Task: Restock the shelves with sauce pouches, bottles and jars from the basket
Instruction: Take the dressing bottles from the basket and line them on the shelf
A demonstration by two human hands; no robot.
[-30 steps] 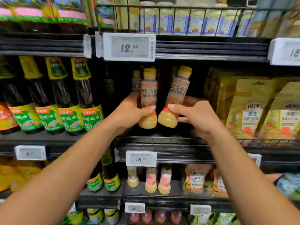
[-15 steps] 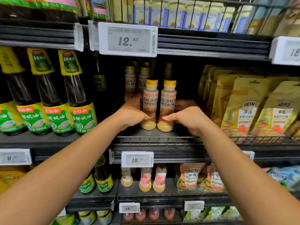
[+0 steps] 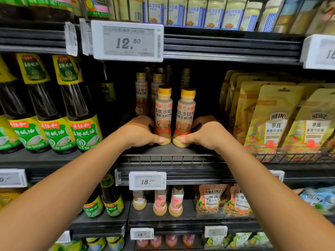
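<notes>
Both hands have come down since a second ago, when they carried two bottles tilted and clear of the deck; now the bottles stand upright on it. The left hand [image 3: 139,132] is wrapped round the bulbous foot of the left dressing bottle [image 3: 163,113], thumb pressed across the front and the other fingers curled behind. The right hand [image 3: 204,134] mirrors it on the right dressing bottle [image 3: 185,115], thumb tip on the pale base. Neither grip has let go. These are sesame salad dressing bottles with yellow caps, and they stand touching or nearly so, long axes vertical, labels facing out. They are directly above the 18.90 price tag [image 3: 147,181], on the shelf deck [image 3: 168,151] just behind the low wire fence [image 3: 172,158]. Each bottle lies just inside its own hand, towards the middle, so each hand would release by opening outward and drawing back over the fence. Whether the bases sit fully flat I cannot tell, since the thumbs cover them. More bottles of the same dressing [image 3: 141,93] stand in the dark further back, above the tag. Dark oyster sauce bottles [image 3: 79,109] stand above and left of the tag, and Heinz salad dressing pouches [image 3: 275,122] above and right of it. By my judgement this pair is placed and wants only releasing. The basket is out of view.
</notes>
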